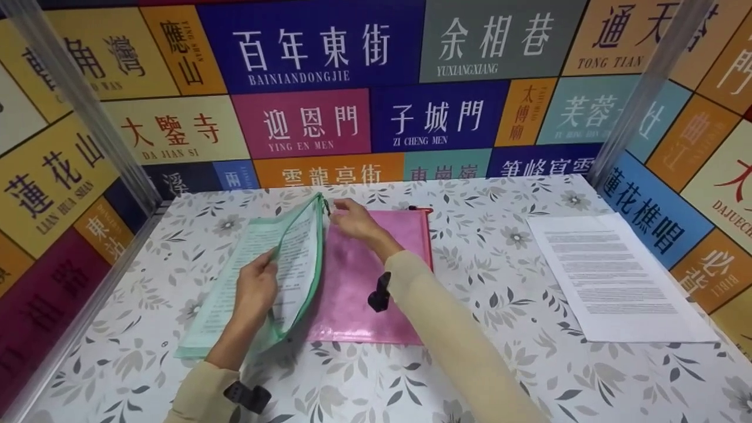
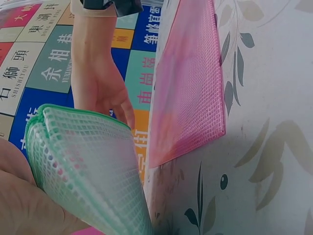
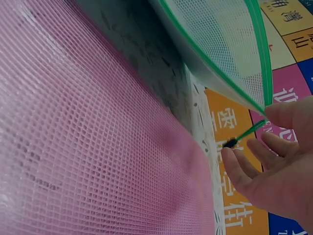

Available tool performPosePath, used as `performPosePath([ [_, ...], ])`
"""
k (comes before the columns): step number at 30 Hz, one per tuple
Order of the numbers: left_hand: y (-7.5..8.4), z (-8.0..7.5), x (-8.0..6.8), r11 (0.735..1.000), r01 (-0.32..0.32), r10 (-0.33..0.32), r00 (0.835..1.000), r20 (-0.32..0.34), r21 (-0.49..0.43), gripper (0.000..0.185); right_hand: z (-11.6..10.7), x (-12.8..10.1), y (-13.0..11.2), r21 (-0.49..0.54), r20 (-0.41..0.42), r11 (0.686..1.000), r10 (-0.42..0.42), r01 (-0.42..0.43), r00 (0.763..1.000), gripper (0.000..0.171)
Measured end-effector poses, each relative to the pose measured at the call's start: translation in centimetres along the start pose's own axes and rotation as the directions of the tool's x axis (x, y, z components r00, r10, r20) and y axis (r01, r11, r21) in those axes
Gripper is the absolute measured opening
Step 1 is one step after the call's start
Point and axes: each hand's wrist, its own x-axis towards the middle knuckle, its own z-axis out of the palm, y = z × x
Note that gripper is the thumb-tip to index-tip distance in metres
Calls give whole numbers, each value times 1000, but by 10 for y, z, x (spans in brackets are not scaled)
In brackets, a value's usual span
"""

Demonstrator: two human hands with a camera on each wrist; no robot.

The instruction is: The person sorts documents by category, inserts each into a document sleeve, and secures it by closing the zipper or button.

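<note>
Near the tabletop's far edge, left hand (image 1: 257, 288) grips the light, floppy green mesh pouch (image 1: 264, 264); right hand (image 1: 352, 222) fingers pinch its zipper pull (image 3: 243, 134).

head: bright, even, soft shadows under sleeves, frame edges bent | left wrist: washed out at right, near mesh soft | right wrist: sharp mesh, lower-right corner blurred

Green mesh pouch (image 1: 294, 247), pink mesh pouch (image 1: 364, 282)
</note>
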Motion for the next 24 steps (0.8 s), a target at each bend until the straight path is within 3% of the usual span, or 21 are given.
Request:
performPosePath([
  [9,0,-2,-3,999,-13,13,1000,18,-30,48,-2,7,6,4,49,1000,-10,10,999,60],
  [20,-2,-3,-8,998,-20,20,1000,7,-52,47,-3,9,4,74,65,997,-21,16,998,56],
  [24,-4,-3,-10,999,-16,16,1000,5,-46,47,-4,13,-3,55,73,998,-16,12,997,52],
])
